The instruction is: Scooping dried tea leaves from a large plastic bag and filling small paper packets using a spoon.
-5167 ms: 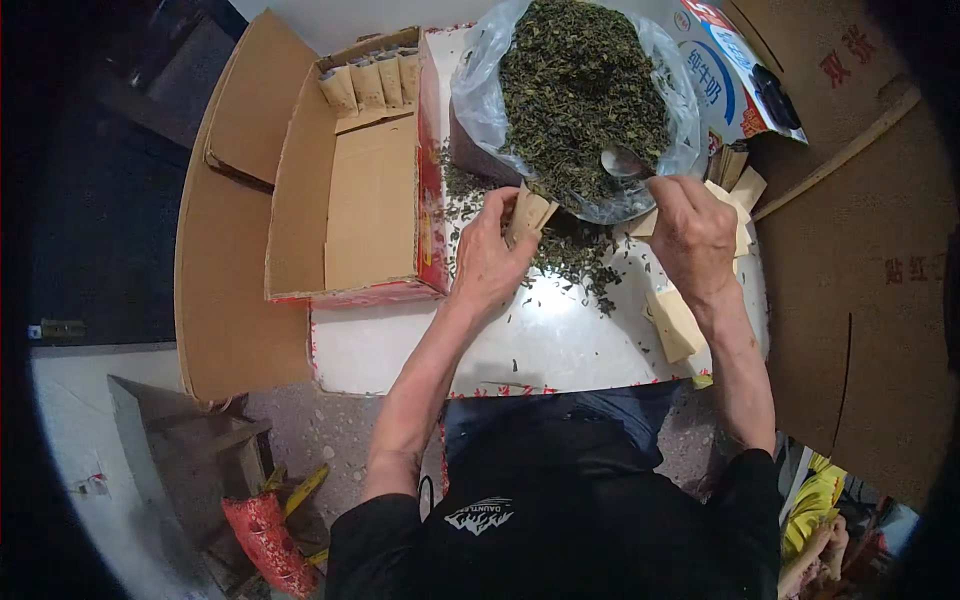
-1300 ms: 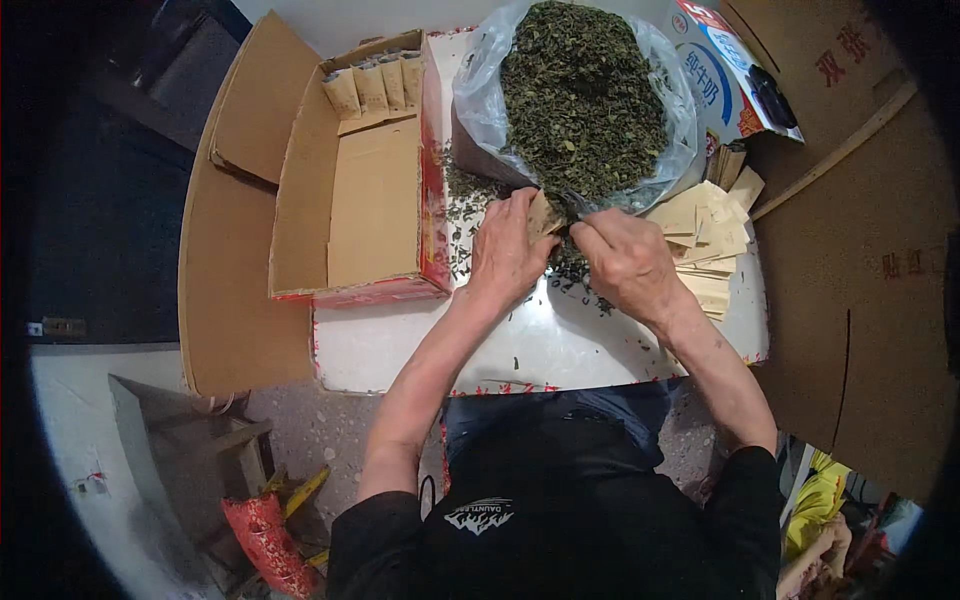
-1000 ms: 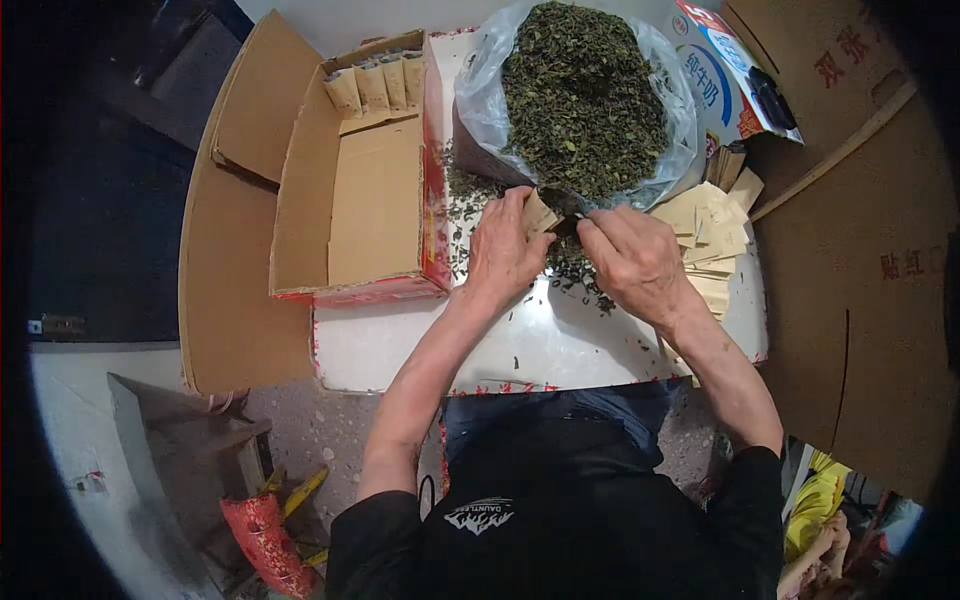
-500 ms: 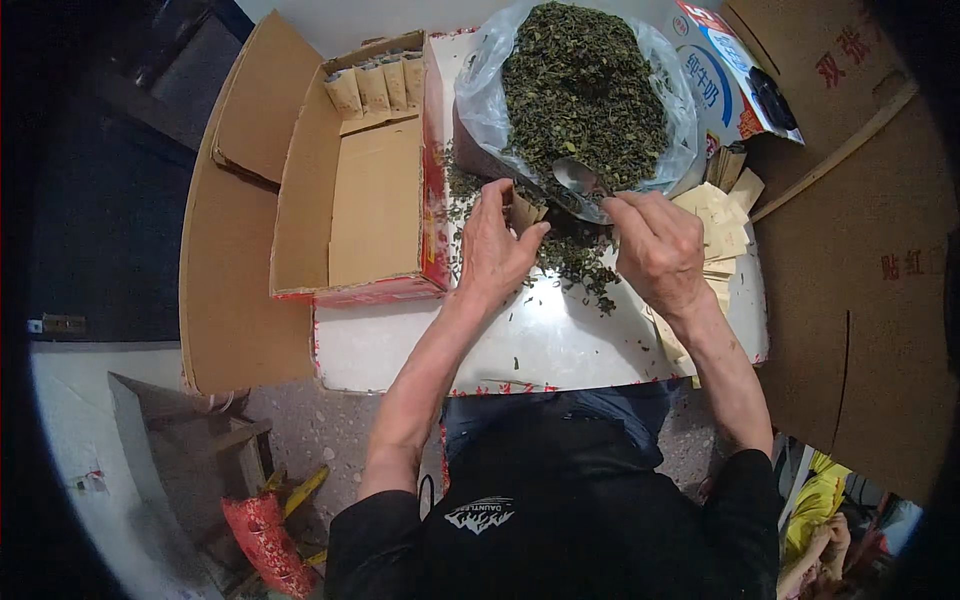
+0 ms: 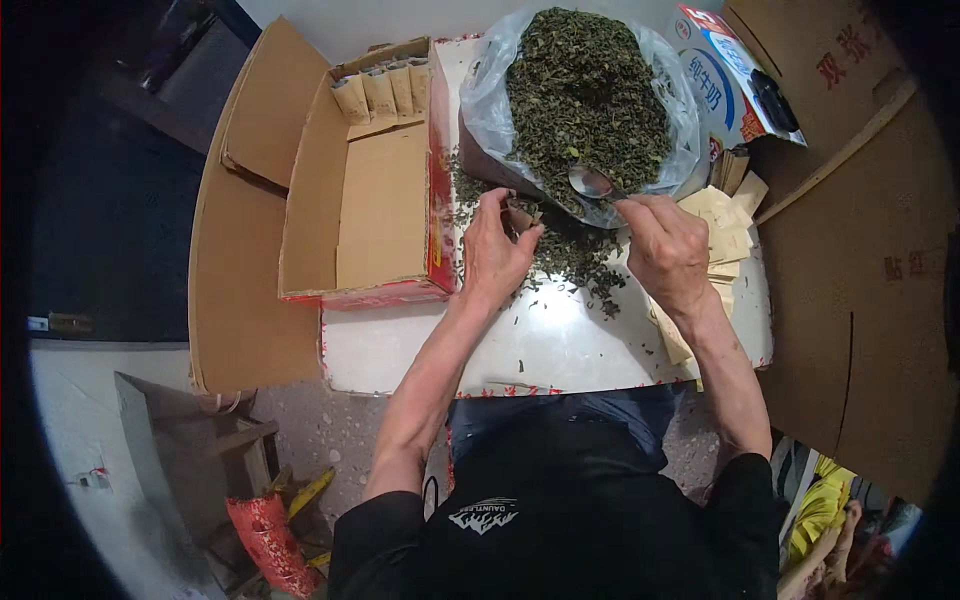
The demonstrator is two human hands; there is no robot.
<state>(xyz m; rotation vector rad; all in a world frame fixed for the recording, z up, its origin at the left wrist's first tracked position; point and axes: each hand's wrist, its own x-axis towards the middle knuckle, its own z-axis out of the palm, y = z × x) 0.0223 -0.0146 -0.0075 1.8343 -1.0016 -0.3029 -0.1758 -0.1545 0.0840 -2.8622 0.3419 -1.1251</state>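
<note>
Holding a small paper bag (image 5: 520, 213) open at the worktop's (image 5: 560, 345) far edge, the left hand (image 5: 497, 252) keeps it by the leaves (image 5: 588, 95) so the right hand's (image 5: 665, 250) spoon (image 5: 592, 183) can reach.

Small makeshift packing spot, likely home or back room; bulk bag of dried leaves (image 5: 590, 90) on a white board (image 5: 540, 340); open cardboard box (image 5: 370, 190) holding filled packets (image 5: 385, 90); stacked paper envelopes (image 5: 725, 225); speckled floor (image 5: 340, 430).
</note>
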